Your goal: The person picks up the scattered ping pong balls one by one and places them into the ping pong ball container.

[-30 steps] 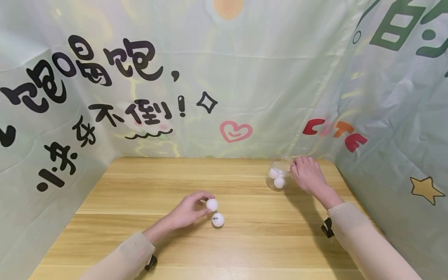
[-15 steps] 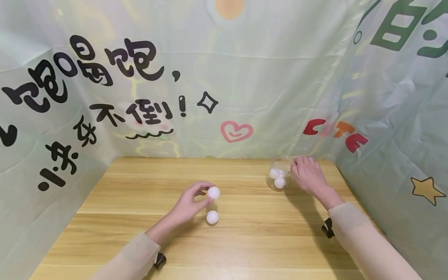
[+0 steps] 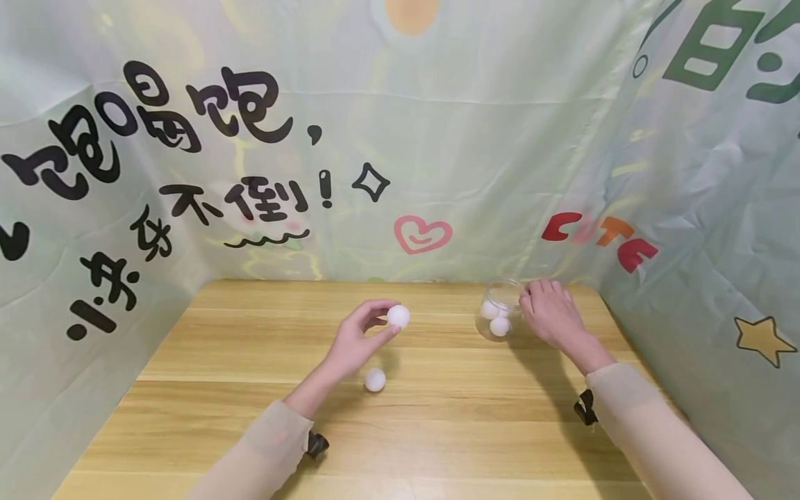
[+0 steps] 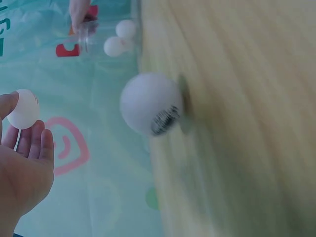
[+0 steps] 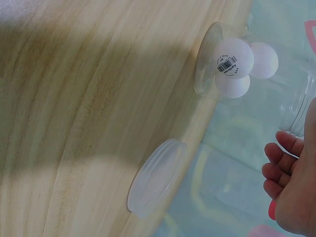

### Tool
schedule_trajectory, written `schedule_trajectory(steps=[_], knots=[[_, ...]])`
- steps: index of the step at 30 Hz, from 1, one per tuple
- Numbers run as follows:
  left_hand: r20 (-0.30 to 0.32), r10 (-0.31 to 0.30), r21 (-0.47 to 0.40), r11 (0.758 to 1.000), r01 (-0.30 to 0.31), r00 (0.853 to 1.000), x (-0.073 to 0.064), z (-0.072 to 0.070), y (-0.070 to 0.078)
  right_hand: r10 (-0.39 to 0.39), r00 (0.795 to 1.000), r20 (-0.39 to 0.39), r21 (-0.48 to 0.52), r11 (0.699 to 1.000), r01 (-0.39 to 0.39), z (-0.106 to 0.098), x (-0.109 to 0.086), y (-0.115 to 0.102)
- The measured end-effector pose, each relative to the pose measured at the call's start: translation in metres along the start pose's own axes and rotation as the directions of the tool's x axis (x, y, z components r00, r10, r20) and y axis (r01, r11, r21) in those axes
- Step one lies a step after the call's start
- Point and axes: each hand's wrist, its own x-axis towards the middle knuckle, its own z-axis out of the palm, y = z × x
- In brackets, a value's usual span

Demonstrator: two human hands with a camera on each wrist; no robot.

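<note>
My left hand (image 3: 353, 342) pinches a white table tennis ball (image 3: 398, 317) between thumb and fingers, above the table. A second ball (image 3: 375, 380) rests on the wood below that hand; the left wrist view shows dark print on this loose ball (image 4: 152, 103). Toward the back right stands a clear jar (image 3: 498, 283), uncovered, with three balls (image 5: 234, 58) at its bottom in the right wrist view. My right hand (image 3: 553, 314) holds the jar's rim from the right side, fingers curled; its thumb is mostly hidden there.
A translucent round lid (image 5: 158, 177) lies on the table near the jar in the right wrist view. The wooden table (image 3: 250, 347) ends at a printed cloth backdrop (image 3: 475, 173) that rises behind it and along both sides.
My left hand has lifted its ball and moved it away from me and rightward. The loose ball has rolled slightly left and back. My right hand and the jar stay put.
</note>
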Motion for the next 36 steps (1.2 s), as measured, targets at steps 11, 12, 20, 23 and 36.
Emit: schedule_trajectory(steps=[11, 12, 20, 23, 36], knots=[[0.021, 0.034, -0.079, 0.996, -0.032, 0.999, 0.025, 0.025, 0.013, 0.000, 1.000, 0.005, 0.005, 1.000, 0.000, -0.002, -0.001, 0.000], [0.023, 0.034, -0.086, 0.996, -0.032, 0.999, 0.028, 0.027, 0.013, 0.002, 1.000, 0.007, 0.006, 1.000, -0.002, -0.002, -0.001, 0.000], [0.029, 0.019, -0.061, 0.998, -0.017, 0.999, 0.052, 0.041, 0.021, 0.003, 1.000, 0.010, 0.007, 1.000, -0.003, -0.002, -0.001, 0.000], [0.034, 0.019, -0.050, 0.999, -0.017, 0.999, 0.061, 0.047, 0.022, -0.004, 1.000, -0.002, 0.004, 1.000, 0.004, -0.002, -0.002, 0.001], [0.068, 0.044, -0.007, 0.999, -0.044, 0.997, 0.090, 0.070, 0.026, -0.008, 1.000, -0.008, 0.000, 1.000, 0.008, 0.000, 0.000, 0.001]])
